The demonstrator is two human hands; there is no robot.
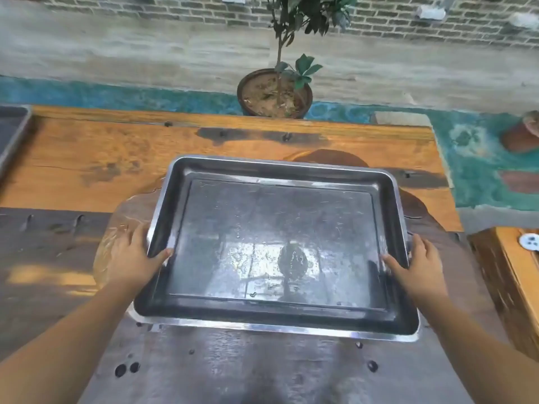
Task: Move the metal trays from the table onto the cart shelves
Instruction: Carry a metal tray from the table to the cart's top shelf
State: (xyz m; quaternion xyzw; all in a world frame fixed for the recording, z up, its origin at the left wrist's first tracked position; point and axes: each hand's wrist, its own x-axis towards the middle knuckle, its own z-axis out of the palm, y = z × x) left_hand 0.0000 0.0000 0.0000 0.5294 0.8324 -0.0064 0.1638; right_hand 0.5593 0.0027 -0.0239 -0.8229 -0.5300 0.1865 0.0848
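A large rectangular metal tray (277,243) with a raised rim sits in front of me over the wooden table (87,158). Its shiny, scratched bottom holds nothing. My left hand (137,255) grips the tray's left rim, thumb inside and fingers under the edge. On the opposite side my right hand (420,263) holds the right rim the same way. Whether the tray rests on the table or is lifted slightly, I cannot tell. The corner of a second metal tray (11,132) shows at the far left edge of the table. No cart is in view.
A potted plant (274,94) stands on the floor just beyond the table's far edge, before a brick wall. A wooden bench or stool (513,275) with a small white object on it stands at the right. The floor to the right is blue-green.
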